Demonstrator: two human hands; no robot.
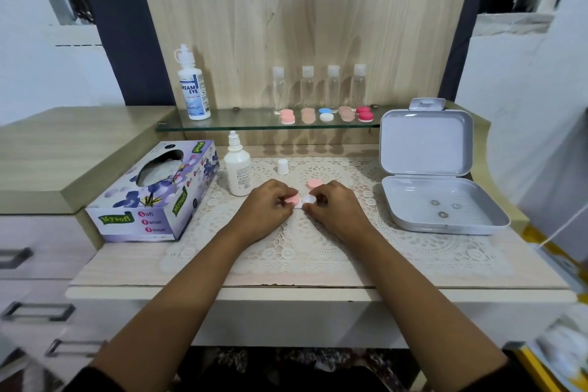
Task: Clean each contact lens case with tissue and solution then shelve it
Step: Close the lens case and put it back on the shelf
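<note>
A contact lens case (300,199) with one pink cap and one bare white cup lies on the lace mat, held between both hands. My left hand (269,205) pinches the pink cap; my right hand (331,204) grips the white cup side. A loose pink cap (314,183) rests just behind them. An uncapped white solution bottle (238,169) stands to the left, its small white cap (282,166) beside it. The purple tissue box (152,194) sits further left. Several lens cases (326,115) line the glass shelf (222,128).
A larger solution bottle (193,86) and several clear empty bottles (319,86) stand on the shelf. An open grey box (442,200) holding three small lenses lies at the right. Drawers are at the left, and the desk's front edge is near me.
</note>
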